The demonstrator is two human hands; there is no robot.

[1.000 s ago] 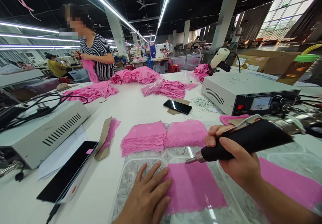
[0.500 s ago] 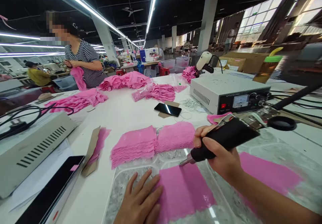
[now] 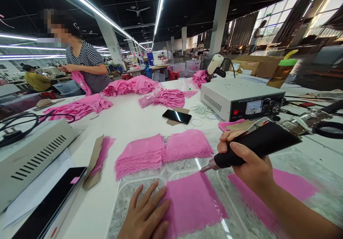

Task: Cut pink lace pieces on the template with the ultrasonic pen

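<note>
My right hand grips a black handheld tool with a metal tip and a cable at its back end. The tip points down and left, at the far right corner of a pink fabric piece; whether it touches cannot be told. My left hand lies with fingers spread at the left edge of that piece, on a clear plastic sheet. Just beyond are two stacks of pink pieces, a left stack and a right stack. Another pink piece lies partly hidden under my right forearm.
A grey control box with a dial stands behind the tool. A phone lies on cardboard mid-table. At left are a second grey box and a black tablet. A person in a striped top handles pink fabric beyond heaped cloth.
My right hand has moved the tool to the right, its tip travelling from the fabric's upper middle to its far right corner. My left hand stays spread on the piece.
</note>
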